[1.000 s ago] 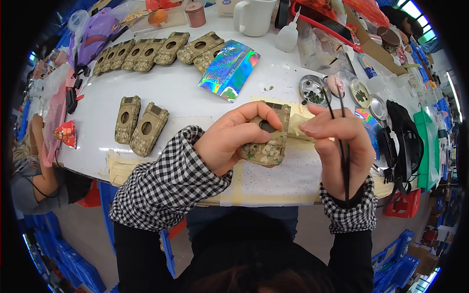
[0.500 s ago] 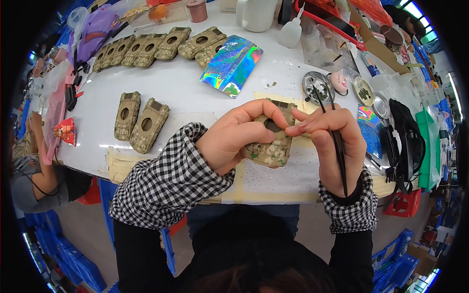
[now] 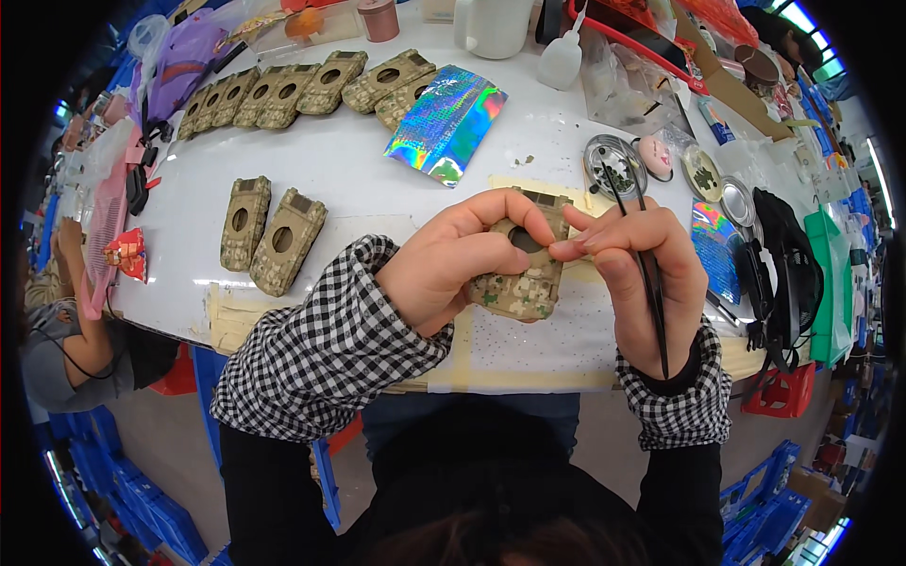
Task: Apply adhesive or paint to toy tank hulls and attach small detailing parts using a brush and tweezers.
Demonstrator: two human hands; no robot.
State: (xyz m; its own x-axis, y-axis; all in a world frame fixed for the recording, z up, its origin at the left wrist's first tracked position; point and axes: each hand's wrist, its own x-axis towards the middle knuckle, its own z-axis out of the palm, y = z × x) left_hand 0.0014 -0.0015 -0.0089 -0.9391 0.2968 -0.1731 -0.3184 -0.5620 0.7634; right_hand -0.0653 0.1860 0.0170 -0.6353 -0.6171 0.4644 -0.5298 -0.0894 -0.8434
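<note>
My left hand [image 3: 453, 264] is closed around a camouflage model tank hull [image 3: 516, 292], tan and green with a round hole in its top. Black pointed tweezers [image 3: 651, 302] are tucked in my right hand [image 3: 661, 274], tips pointing away from me. The thumb and forefinger of that hand come together at the hull's right edge, close to my left fingertips; whatever may be between them is too small to make out. Two more hulls, a left one [image 3: 244, 226] and a right one [image 3: 289, 243], lie to the left of my sleeve.
Several similar hulls [image 3: 332, 83] stand in a row at the back left, beside a shiny holographic pouch [image 3: 446, 123]. Right of centre are a round dish [image 3: 613, 162] with dark bits, a white dropper bottle [image 3: 563, 58] and a black bag [image 3: 783, 274]. Another person's arm [image 3: 83, 311] shows far left.
The hull in my left hand has tilted slightly. Both hands and the tweezers stay almost in the same place.
</note>
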